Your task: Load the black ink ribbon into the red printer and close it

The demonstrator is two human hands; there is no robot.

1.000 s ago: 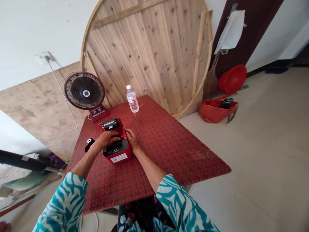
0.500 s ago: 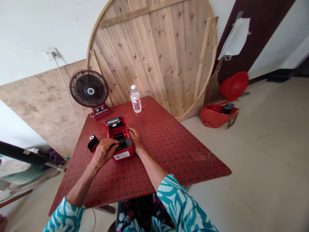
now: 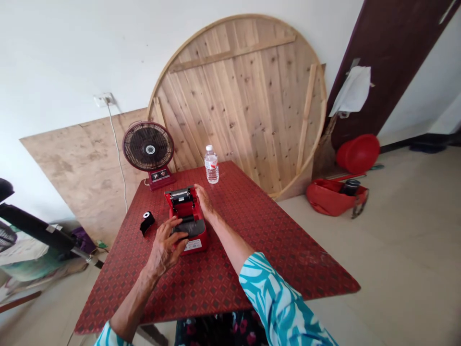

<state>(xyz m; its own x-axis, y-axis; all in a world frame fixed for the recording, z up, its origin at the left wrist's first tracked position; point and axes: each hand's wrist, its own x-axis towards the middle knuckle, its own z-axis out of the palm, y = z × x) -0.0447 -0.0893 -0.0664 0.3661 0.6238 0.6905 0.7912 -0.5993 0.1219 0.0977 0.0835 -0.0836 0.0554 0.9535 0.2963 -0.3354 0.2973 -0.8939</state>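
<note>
A small red label printer (image 3: 202,240) stands on the table with its lid (image 3: 182,194) raised, showing a black roller inside. Black paper or film lies over its front part. My left hand (image 3: 166,244) rests at the printer's front left, fingers spread, the tips touching the black front area. Against the raised lid's right edge lies my right hand (image 3: 204,201), its fingers stretched along it and partly hidden. To the left of the printer sits a small roll of black tape (image 3: 146,223) with a white core, its end loose.
The table (image 3: 273,259) has a red patterned top. A dark red fan (image 3: 149,149) and a water bottle (image 3: 212,166) stand at its back. A round wooden tabletop (image 3: 245,105) leans on the wall. On the floor at right are a red bag (image 3: 326,199) and red basin (image 3: 358,154).
My right hand has slid up from the printer's side to the raised lid. My left hand has loosened from the front part, its fingers now spread. The view has shifted.
</note>
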